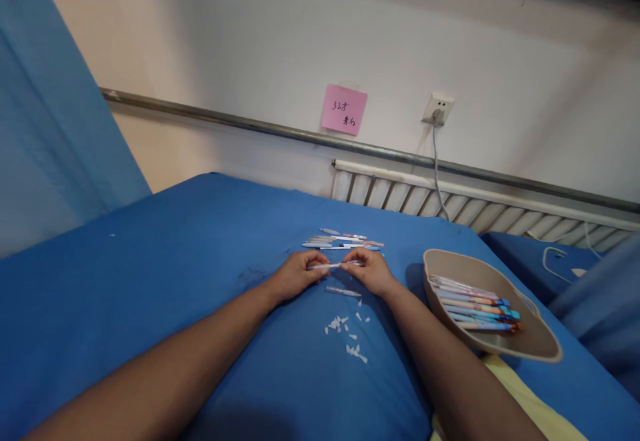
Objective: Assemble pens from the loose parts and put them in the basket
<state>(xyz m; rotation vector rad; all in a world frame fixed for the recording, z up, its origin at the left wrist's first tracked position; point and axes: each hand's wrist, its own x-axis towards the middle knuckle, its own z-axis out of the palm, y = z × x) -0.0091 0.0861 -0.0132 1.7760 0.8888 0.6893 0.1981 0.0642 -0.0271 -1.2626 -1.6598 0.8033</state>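
My left hand (294, 274) and my right hand (373, 272) meet over the blue cloth, both closed in a pinch. Between their fingertips lies a thin white pen refill (334, 266), held level, one end in each hand. Fingers cover parts of it, so its full shape is hidden. Just nearer to me rests a clear patterned pen barrel (343, 292). Small white cone-shaped pieces (337, 324) are scattered below that. Beyond my fingers, several pens (344, 246) lie side by side in a loose row.
At right, a beige basket (540, 334) holds several pens (477, 308). Yellow cloth (525, 398) shows beneath it. Blue cloth (150, 281) covers the table. Behind stand a radiator (390, 191), a metal rail (250, 124), a pink note (344, 109) and a plugged-in cable (437, 174).
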